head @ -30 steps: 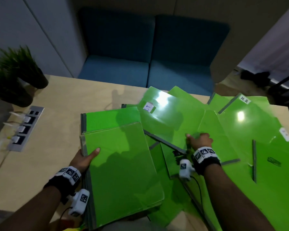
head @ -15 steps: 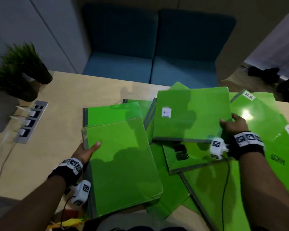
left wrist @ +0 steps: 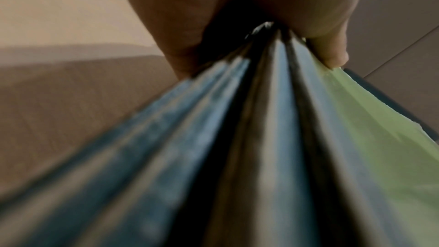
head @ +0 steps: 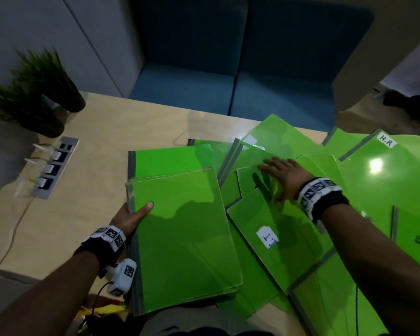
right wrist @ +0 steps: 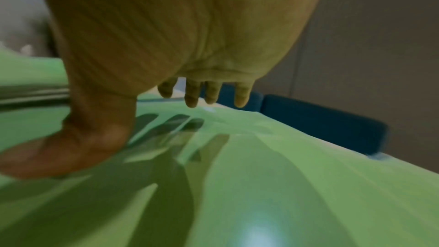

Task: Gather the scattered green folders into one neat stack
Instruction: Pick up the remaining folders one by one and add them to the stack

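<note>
A stack of green folders (head: 184, 234) with grey spines lies at the near left of the wooden table (head: 87, 190). My left hand (head: 136, 214) grips the stack's left spine edge, thumb on top; the left wrist view shows the thumb (left wrist: 332, 52) pressing the spines (left wrist: 261, 138). More green folders lie fanned across the right half. One with a white label (head: 267, 238) lies just right of the stack. My right hand (head: 284, 180) is spread flat over the loose folders beyond it, fingers (right wrist: 192, 99) straight and thumb (right wrist: 71, 149) touching the green cover (right wrist: 285, 185).
A potted plant (head: 41, 93) stands at the table's far left corner. Near it a socket strip (head: 54, 166) holds white plugs, with a cable (head: 12, 238) trailing off the edge. A blue sofa (head: 228, 81) is behind the table. A folder labelled H.R (head: 386, 170) lies far right.
My right hand lifted the white-labelled folder, then laid it down beside the stack and let go. It now hovers flat over the loose folders. The left hand kept its grip.
</note>
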